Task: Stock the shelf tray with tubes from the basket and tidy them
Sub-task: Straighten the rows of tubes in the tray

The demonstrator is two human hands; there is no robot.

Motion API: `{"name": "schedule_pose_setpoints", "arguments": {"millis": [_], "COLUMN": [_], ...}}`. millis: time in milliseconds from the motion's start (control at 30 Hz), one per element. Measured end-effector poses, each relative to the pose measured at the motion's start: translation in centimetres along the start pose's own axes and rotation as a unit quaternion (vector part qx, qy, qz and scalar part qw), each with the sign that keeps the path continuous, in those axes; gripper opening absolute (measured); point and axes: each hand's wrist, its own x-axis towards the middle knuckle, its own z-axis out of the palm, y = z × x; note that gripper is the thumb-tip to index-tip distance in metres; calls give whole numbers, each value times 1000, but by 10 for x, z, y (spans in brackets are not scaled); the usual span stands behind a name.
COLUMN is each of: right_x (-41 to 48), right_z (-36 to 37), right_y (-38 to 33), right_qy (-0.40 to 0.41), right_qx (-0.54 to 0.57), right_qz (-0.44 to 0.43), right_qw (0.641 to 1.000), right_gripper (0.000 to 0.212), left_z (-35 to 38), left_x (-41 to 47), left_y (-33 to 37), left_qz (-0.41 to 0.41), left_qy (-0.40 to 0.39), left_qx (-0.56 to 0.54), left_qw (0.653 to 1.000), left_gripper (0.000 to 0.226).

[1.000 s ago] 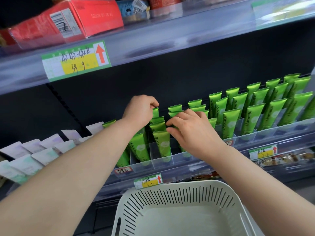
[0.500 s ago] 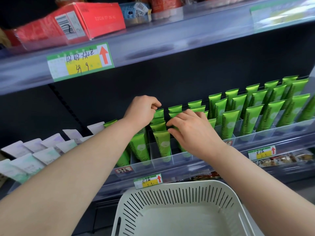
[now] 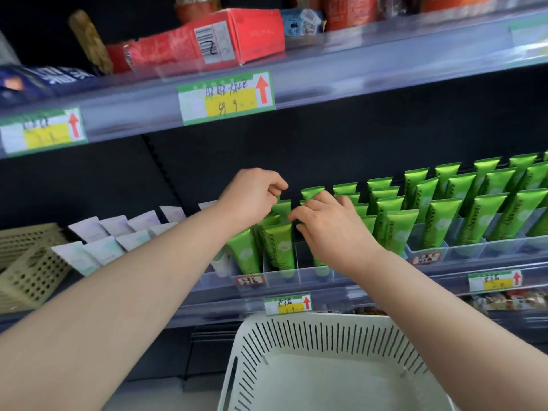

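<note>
View swings left and up since the earlier frame; a beige perforated crate (image 3: pixel 32 277) now shows at far left. Hands barely shift.

Left hand (image 3: pixel 252 194): fingers curled tight over the crimped top of a rear tube. Cannot tell whether it pinches the tube or only rests there, since the knuckles hide the contact.

Right hand (image 3: pixel 332 229): fingers spread and loosely bent, tips on the tube tops, nothing enclosed.

Green tubes (image 3: pixel 280 247) stand cap-down, leaning back in the clear divided shelf tray (image 3: pixel 299 274). The white slotted basket (image 3: pixel 296 345) below shows no tubes (its near part is out of view), so this looks like tidying.

Risks, as judged:
- A push on one crimp tips its leaning neighbours in a row.
- A tube nudged forward clears the low front wall and drops.
- The left forearm crosses near the pale tubes (image 3: pixel 98 253) and could sweep them.
</note>
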Motion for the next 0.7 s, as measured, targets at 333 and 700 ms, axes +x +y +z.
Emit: {"name": "schedule_pose_setpoints", "arguments": {"millis": [333,700], "right_x": [17,10], "right_z": [12,2], "right_y": [-18,-13], "right_qy": [-87,-50], "right_qx": [-42,-33], "right_qz": [-2,-21], "right_qw": [995,998], "right_gripper": [20,17], "left_z": [-8,-7], "left_x": [-19,-16], "left_y": [-17,-12], "left_qz": [1,-9], "left_qy": [-12,-36], "left_qx": [23,49], "left_qw": [1000,998], "left_gripper": [25,21]}}
